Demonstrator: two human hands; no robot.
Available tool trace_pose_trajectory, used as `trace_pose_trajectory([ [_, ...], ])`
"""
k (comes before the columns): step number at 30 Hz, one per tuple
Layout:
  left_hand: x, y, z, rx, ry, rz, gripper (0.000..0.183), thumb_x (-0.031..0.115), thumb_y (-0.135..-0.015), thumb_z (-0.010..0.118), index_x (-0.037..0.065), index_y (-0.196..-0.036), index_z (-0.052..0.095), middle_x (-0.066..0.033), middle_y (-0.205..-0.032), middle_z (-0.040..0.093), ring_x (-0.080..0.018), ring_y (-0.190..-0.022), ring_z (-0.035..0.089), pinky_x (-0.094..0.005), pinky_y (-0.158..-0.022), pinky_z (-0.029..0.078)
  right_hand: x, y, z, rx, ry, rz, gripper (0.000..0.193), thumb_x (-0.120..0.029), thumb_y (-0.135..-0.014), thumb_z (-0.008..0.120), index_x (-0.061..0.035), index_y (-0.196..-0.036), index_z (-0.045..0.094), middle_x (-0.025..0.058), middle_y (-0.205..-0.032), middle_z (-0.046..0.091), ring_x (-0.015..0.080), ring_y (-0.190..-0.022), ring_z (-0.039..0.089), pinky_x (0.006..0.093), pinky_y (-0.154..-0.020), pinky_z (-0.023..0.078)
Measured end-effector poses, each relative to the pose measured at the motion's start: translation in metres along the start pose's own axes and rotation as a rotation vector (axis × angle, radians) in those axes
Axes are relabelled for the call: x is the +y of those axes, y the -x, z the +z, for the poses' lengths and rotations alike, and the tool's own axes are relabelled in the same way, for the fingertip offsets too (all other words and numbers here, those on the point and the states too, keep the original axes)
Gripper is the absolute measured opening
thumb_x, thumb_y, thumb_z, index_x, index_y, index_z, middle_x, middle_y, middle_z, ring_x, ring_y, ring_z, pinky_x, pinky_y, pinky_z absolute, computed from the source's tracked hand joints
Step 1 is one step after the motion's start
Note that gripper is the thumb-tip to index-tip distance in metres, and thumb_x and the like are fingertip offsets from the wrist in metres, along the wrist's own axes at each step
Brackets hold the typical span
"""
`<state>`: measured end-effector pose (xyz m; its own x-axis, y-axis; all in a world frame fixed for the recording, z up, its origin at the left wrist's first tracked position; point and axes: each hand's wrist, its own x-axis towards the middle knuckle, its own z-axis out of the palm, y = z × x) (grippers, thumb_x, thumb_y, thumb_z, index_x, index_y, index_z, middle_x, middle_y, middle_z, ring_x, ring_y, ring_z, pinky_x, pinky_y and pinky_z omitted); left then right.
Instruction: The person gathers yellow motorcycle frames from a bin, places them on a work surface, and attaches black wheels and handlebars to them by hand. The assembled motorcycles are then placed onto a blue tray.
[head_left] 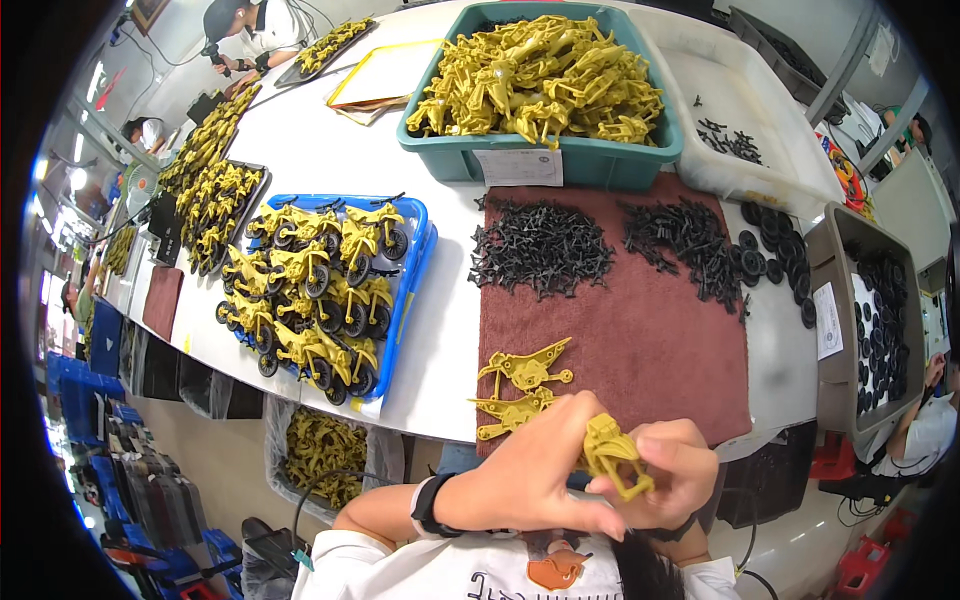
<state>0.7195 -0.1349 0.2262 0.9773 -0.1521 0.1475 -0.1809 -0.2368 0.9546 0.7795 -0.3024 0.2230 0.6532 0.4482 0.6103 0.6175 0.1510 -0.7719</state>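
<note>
Close to my body, a yellow plastic toy motorcycle body (pixel 612 452) is gripped between both hands. My left hand (pixel 530 465) has its fingers bent round the part's left side, fingertips partly hidden. My right hand (pixel 672 470) pinches the other side with thumb and fingers. Just beyond my left hand, a loose yellow motorcycle body piece (pixel 528 368) lies on the brown-red towel (pixel 660 340), and a second yellow piece (pixel 508 412) sits nearer, partly behind that hand. Small black plastic parts (pixel 545 245) are heaped on the towel's far half, with a second black heap (pixel 690 245) to their right.
A blue tray (pixel 412 290) of wheeled yellow motorcycles stands left. Behind the towel are a green bin (pixel 450 155) of yellow bodies and a white tub (pixel 790 165). Black wheels (pixel 780 250) lie right, beside a grey-brown crate (pixel 830 270). Other people work farther off.
</note>
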Motion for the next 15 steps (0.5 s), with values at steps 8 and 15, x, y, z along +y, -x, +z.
trace_pose_trajectory([
  [8, 0.002, 0.007, -0.006, -0.116, -0.063, -0.237, 0.078, 0.067, -0.070, 0.074, -0.001, -0.086, 0.041, -0.0153, -0.082, 0.042, -0.0291, -0.079, 0.042, -0.0402, -0.072, 0.038, 0.005, -0.012, -0.028, -0.477, 0.090, -0.170, 0.033, -0.012, -0.070, 0.081, -0.0046, -0.098, 0.065, 0.0069, -0.088, 0.061, 0.0203, -0.061, 0.062, 0.0302, -0.051, 0.051],
  [15, -0.004, 0.030, -0.006, -0.390, 0.039, -0.343, 0.066, 0.045, -0.069, 0.081, 0.000, -0.101, 0.044, -0.0137, -0.097, 0.045, -0.0281, -0.091, 0.043, -0.0376, -0.080, 0.039, 0.000, -0.001, -0.030, -0.638, 0.056, -0.141, 0.022, -0.013, -0.072, 0.077, -0.0033, -0.089, 0.068, 0.0048, -0.077, 0.060, 0.0191, -0.060, 0.061, 0.0285, -0.053, 0.050],
])
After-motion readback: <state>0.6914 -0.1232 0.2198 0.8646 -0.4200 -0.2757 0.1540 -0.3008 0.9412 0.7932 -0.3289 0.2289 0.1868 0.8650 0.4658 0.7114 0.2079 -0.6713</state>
